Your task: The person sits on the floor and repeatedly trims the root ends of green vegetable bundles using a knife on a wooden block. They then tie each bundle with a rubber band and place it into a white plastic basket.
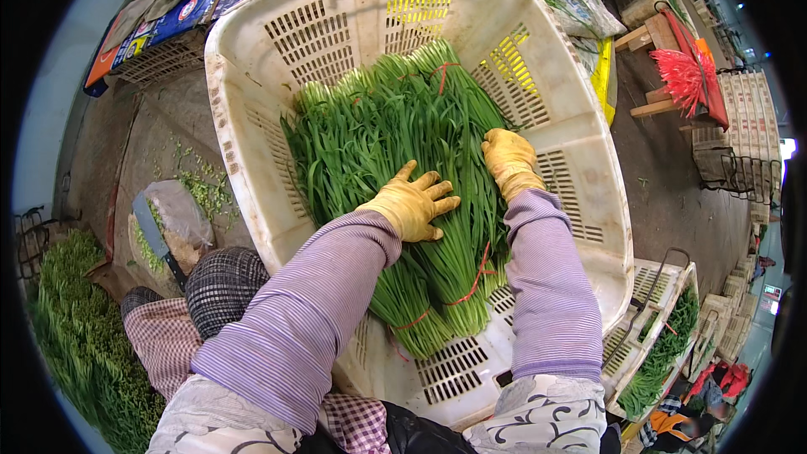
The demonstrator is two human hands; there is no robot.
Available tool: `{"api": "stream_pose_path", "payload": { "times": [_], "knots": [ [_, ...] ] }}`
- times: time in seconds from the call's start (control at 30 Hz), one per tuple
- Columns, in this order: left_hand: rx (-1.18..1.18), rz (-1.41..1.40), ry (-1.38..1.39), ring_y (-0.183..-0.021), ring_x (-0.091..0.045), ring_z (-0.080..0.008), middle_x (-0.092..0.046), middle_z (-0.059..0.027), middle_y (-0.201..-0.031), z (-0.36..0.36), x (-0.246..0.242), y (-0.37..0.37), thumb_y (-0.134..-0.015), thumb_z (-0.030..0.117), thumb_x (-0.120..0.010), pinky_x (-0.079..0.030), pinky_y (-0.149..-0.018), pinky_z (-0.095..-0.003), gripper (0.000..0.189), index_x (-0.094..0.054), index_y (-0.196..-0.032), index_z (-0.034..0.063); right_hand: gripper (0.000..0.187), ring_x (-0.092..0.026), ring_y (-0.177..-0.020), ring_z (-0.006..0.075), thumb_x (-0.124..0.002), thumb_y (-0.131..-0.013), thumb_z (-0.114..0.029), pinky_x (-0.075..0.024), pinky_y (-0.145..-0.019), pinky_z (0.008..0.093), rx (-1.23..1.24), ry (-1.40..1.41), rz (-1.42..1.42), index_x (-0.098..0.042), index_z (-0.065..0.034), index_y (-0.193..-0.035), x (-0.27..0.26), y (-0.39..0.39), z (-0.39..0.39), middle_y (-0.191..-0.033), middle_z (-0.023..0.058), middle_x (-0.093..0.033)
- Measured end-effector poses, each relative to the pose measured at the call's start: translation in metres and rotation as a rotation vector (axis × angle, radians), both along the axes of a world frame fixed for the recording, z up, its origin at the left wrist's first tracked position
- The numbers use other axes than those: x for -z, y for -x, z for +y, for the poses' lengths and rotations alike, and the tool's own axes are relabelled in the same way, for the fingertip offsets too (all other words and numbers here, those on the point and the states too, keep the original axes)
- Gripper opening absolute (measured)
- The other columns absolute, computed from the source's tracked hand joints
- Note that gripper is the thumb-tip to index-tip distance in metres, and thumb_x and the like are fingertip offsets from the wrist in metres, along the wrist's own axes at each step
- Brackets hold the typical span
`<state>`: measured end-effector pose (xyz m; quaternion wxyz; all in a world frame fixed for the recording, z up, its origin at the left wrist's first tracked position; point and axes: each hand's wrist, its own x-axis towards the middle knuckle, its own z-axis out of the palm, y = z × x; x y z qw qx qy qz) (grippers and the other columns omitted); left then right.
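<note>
Several bundles of garlic chives [378,132], tied with red bands, lie in a large white plastic crate [416,384] before me. Pale stem ends face the crate's far wall, while two nearer bundles [463,309] point theirs towards me. My left hand [413,202], in a yellow glove, rests palm down on the leaves with its fingers spread. At the right side of the pile, my right hand [509,159], gloved alike, presses against the leaves beside the slotted wall. Its fingers are curled and their tips hidden, so whether it grips any leaves is unclear.
A cleaver [157,239] lies on a chopping block left of my knee, near scattered trimmings [202,170]. More greens [88,340] stand at lower left. A crate of greens [662,340] sits at right, below a wooden stool [662,38] with red ties.
</note>
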<state>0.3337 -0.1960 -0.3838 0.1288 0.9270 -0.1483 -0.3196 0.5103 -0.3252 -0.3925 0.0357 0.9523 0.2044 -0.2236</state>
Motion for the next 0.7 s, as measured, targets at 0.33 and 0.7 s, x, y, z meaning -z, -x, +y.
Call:
{"api": "stream_pose_path", "payload": {
  "times": [0.33, 0.7],
  "knots": [
    [0.0, 0.003, 0.003, -0.155, -0.019, -0.0252, -0.026, -0.002, -0.167, 0.001, 0.001, 0.0, -0.097, 0.056, -0.053, -0.008, -0.125, -0.059, 0.075, -0.026, -0.161, 0.0282, 0.021, -0.067, -0.074, 0.0249, -0.062, -0.093, -0.021, -0.0529, -0.068, 0.0345, 0.637, -0.925, 0.045, -0.075, -0.0036, -0.094, 0.054, 0.002, -0.023, -0.086, 0.0129, -0.073],
    [-0.469, 0.255, 0.62, -0.151, -0.033, -0.0299, -0.046, -0.0131, -0.156, 0.016, -0.015, -0.019, -0.093, 0.045, -0.068, -0.008, -0.127, -0.05, 0.073, -0.043, -0.155, 0.0165, 0.021, -0.058, -0.067, 0.0131, -0.071, -0.096, -0.017, -0.0558, -0.067, 0.0267, 0.761, -2.113, 0.365, -0.068, 0.0012, -0.106, -0.097, 0.022, -0.072, -0.081, 0.0045, -0.064]
  ]
}}
